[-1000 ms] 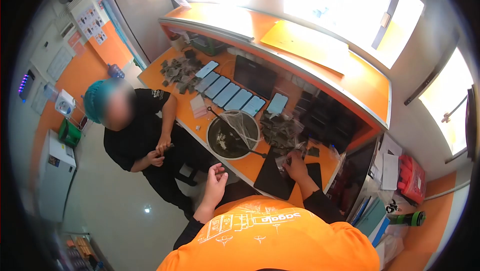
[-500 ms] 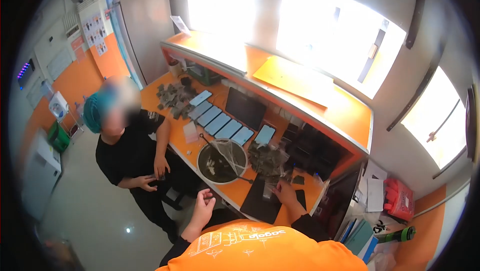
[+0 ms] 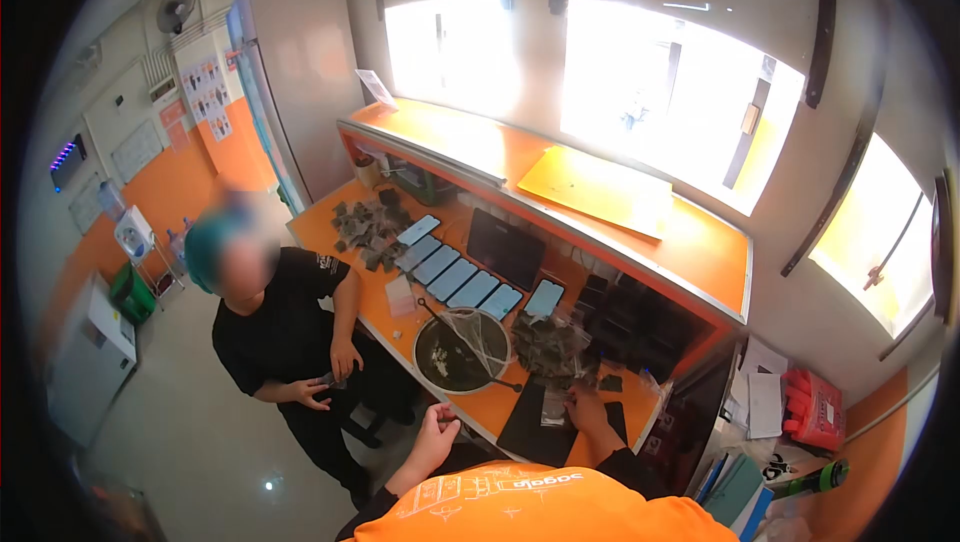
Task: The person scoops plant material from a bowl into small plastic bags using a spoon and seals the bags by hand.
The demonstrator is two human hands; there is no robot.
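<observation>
My right hand (image 3: 588,410) is at the edge of a small clear packet (image 3: 554,407), its fingers pinched on it over the black mat (image 3: 528,434). My left hand (image 3: 436,436) is raised in front of the table edge with curled fingers; whether anything is between them is too small to tell. Beyond the mat lies a pile of small dark packets (image 3: 550,350). Left of that pile stands a round metal bowl (image 3: 432,370) with a strainer (image 3: 480,337) across it and dark contents inside.
Several phones (image 3: 470,287) lie in a row before a dark screen (image 3: 505,250). Another packet pile (image 3: 370,230) is at the far left. A person in black (image 3: 285,332) sits left of the table, holding a small item. Folders (image 3: 738,487) stand at the right.
The clear packet now lies flatter on the mat beside my right hand. The camera view has tilted up and shifted. The seated person's hands have moved lower.
</observation>
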